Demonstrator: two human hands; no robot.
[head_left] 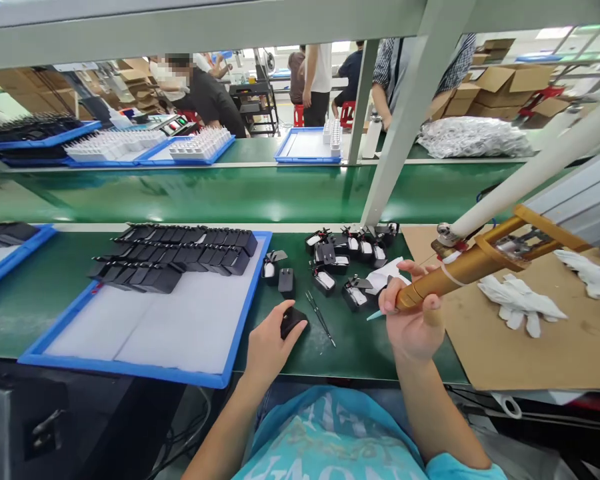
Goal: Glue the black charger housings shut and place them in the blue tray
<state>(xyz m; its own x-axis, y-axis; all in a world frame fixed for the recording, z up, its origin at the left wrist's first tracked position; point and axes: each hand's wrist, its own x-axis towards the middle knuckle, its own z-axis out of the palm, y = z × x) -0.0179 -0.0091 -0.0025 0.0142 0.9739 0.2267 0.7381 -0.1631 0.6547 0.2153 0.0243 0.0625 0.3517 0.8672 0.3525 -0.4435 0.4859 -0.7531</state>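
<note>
My left hand (270, 343) is closed around a small black plastic housing (293, 322) just above the green bench. In my right hand (416, 327) is a gold glue dispensing gun (447, 279), its barrel tilted down to the left. Its pale blue nozzle (374, 315) points towards the housing and stays apart from it. Black tweezers (321, 319) lie between my hands. Beyond my left hand stands another black housing (287, 283). Several opened housings with white insides (325, 280) are scattered behind, beside a crumpled white tissue (386, 272).
A blue-rimmed tray (229, 367) with rows of black housings (155, 275) lies to the left. White gloves (523, 301) rest on cardboard (510, 360) at right. A slanted grey post (400, 113) and a green conveyor (205, 193) stand ahead. Several people work beyond.
</note>
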